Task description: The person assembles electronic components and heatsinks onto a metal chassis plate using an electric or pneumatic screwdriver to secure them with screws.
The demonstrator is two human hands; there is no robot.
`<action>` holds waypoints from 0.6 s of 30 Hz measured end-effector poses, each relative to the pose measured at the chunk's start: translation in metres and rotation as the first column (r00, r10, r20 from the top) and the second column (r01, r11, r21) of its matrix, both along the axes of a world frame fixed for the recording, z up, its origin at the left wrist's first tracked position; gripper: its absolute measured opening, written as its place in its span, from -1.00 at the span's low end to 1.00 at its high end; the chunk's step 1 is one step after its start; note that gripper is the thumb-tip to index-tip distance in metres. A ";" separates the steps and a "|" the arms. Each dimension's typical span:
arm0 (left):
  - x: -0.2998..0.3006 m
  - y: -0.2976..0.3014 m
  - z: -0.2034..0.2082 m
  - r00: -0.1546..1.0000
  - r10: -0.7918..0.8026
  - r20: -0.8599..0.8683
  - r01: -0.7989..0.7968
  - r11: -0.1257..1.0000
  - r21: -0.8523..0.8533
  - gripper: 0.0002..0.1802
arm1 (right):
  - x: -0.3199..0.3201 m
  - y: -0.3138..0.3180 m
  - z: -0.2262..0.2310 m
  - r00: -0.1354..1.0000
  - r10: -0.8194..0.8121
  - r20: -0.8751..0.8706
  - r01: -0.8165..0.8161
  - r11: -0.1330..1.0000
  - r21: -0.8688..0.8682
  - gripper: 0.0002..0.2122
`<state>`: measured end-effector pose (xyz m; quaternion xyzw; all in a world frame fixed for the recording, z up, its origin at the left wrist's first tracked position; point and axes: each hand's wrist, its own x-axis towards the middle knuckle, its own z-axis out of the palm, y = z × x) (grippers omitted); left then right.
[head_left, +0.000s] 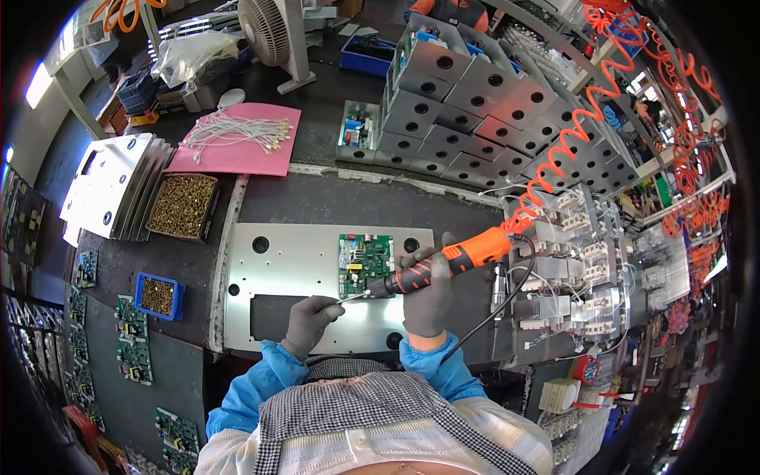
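Observation:
My right hand (428,297), in a grey glove, is wrapped round an orange and black electric screwdriver (469,251). The tool lies nearly level, its thin bit pointing left. My left hand (313,321), gloved too, is closed in a pinch at the bit's tip; anything small between the fingertips is hidden. Beneath both hands a flat silver metal panel (297,265) with round holes and a rectangular cut-out rests on the dark bench. A green circuit board (360,257) lies on the panel, just beyond the screwdriver's front end.
Left of the panel stand a blue tray of small brass-coloured parts (158,297), a larger box of them (184,206), and loose circuit boards (134,340). White cables lie on a pink sheet (281,142). Stacked metal housings (419,115) rise behind; wired assemblies (586,277) sit right, under an orange coiled hose (566,150).

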<state>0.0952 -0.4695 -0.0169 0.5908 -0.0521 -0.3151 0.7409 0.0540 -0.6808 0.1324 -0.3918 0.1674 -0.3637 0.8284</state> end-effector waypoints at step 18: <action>0.011 -0.007 0.025 0.958 -0.101 0.270 -0.006 0.929 0.371 -0.55 | 0.024 -0.003 -0.018 0.986 0.042 -0.160 -0.030 0.997 0.077 -0.47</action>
